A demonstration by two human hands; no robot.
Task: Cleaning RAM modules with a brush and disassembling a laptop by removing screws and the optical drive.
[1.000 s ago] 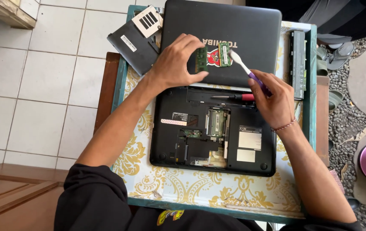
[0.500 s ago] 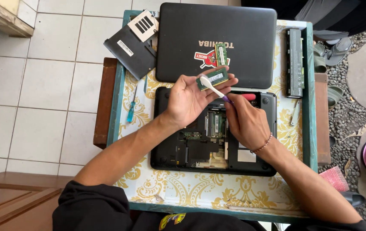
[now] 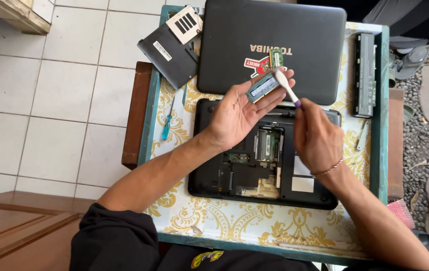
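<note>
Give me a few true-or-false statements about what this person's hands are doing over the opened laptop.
1. The left hand holds a small green memory module on its fingers. True.
2. The right hand holds a blue-handled screwdriver. False: it holds a white brush with a purple handle; the blue-handled screwdriver lies on the patterned tablecloth.
3. The brush head touches the module. True.
4. The long black battery pack sits inside the open black laptop base. False: it lies apart, at the table's right edge.
5. A second green memory module lies on the closed black laptop. True.
</note>
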